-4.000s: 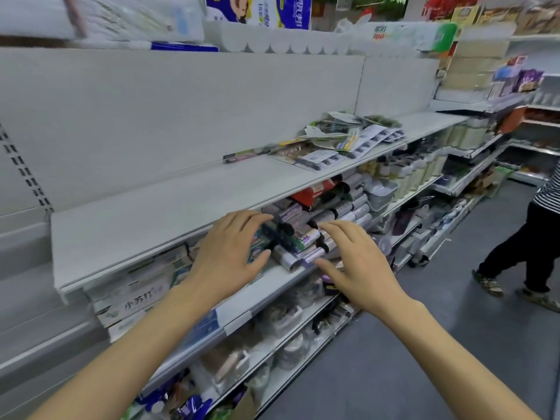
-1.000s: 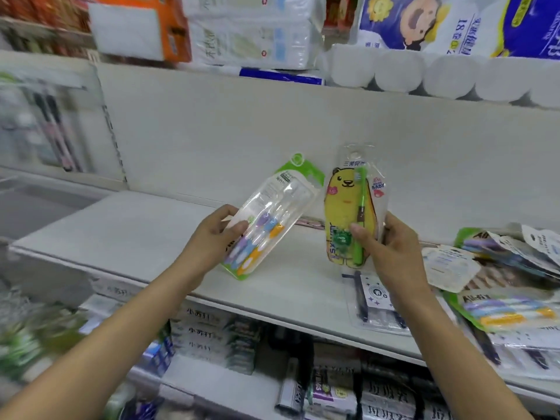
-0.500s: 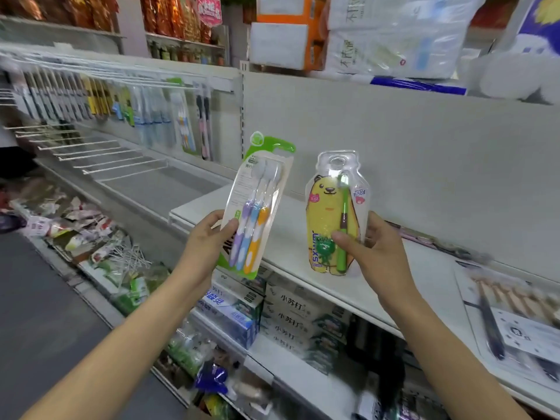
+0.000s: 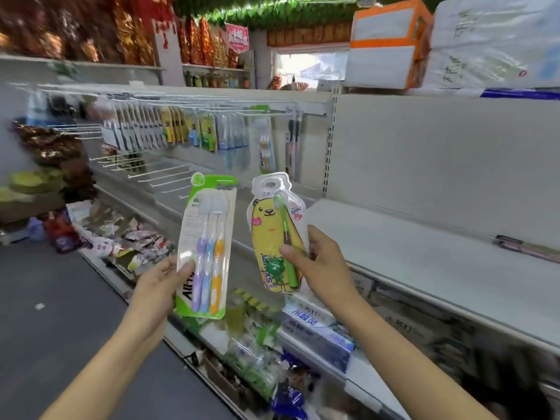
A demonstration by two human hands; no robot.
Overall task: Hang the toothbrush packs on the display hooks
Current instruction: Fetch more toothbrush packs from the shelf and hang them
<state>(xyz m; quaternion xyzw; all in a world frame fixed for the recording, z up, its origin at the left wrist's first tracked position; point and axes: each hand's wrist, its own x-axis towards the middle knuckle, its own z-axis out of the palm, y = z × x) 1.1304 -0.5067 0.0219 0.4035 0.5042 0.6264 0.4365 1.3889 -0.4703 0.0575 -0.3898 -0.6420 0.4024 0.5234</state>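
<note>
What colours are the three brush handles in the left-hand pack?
Purple, blue and orange-yellow, left to right, in the three-brush pack; head view.

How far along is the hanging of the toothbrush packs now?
Done: many packs hang on the upper hooks. In hand: the left hand holds a three-brush pack, the right hand a bear pack. Left: hanging both; bare hooks wait below.

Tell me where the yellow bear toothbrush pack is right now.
In the head view, the yellow bear toothbrush pack is held upright in the right hand, just right of the three-brush pack in the left hand.
</note>
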